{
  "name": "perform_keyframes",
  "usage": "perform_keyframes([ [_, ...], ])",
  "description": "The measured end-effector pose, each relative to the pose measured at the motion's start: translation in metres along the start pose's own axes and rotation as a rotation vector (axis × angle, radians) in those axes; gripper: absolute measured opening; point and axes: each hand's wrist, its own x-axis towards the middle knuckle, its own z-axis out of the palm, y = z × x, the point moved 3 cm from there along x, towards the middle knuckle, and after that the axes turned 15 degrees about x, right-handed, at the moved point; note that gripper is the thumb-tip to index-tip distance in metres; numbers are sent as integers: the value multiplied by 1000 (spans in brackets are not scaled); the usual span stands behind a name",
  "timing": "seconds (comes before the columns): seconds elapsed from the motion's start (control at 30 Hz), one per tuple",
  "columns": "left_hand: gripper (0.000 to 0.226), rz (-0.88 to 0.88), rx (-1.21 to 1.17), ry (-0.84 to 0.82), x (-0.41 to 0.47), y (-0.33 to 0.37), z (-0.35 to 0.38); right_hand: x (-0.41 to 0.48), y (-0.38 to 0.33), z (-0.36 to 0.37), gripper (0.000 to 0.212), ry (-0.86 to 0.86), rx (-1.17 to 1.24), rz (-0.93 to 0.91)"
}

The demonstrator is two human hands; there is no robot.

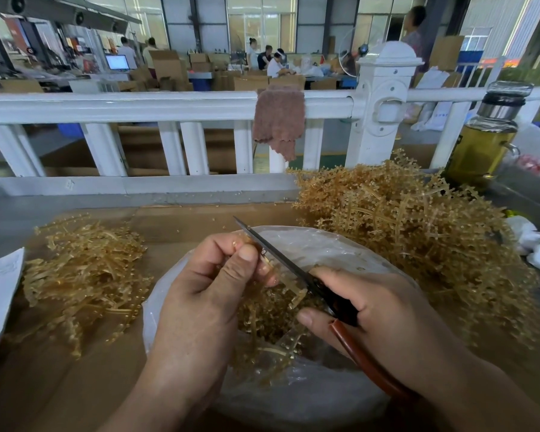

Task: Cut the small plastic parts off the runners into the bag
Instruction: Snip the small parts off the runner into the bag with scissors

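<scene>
Counted items: two hands, one pair of scissors, one bag, two loose piles of runners, one bottle, one cloth.

The left hand (206, 285) pinches one amber translucent plastic runner (286, 283) between thumb and curled fingers, directly above the open mouth of the clear plastic bag (312, 244). The runner's long axis slopes from the fingertips down and to the right, toward the scissors.

The right hand (384, 310) grips the steel-bladed scissors with red-brown handles (293, 269), fingers curled round the handles. The blade axis runs from this hand away and to the left, with the tip above the far rim of the bag. The blades lie just beside the runner.

Inside the bag lies a heap of small amber plastic parts (262, 322).

On the brown cardboard surface (184, 222), a flatter pile of amber runners (85, 269) lies left of the bag, and a taller pile of amber runners (402, 226) lies right of it.

A pink-brown cloth (278, 120) hangs on the white railing (138, 104). A glass bottle of yellow liquid (483, 145) stands far right. No writing is legible.
</scene>
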Motion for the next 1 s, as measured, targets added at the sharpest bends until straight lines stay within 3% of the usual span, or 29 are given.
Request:
perform_keyframes([
  [0.53, 16, -17, 4, -2, 0, -2, 0, 0, -4, -2, 20, -11, 48, 27],
  [1.0, 16, -56, -30, -6, 3, -5, -1, 1, -3, -1, 25, -26, 66, 65],
])
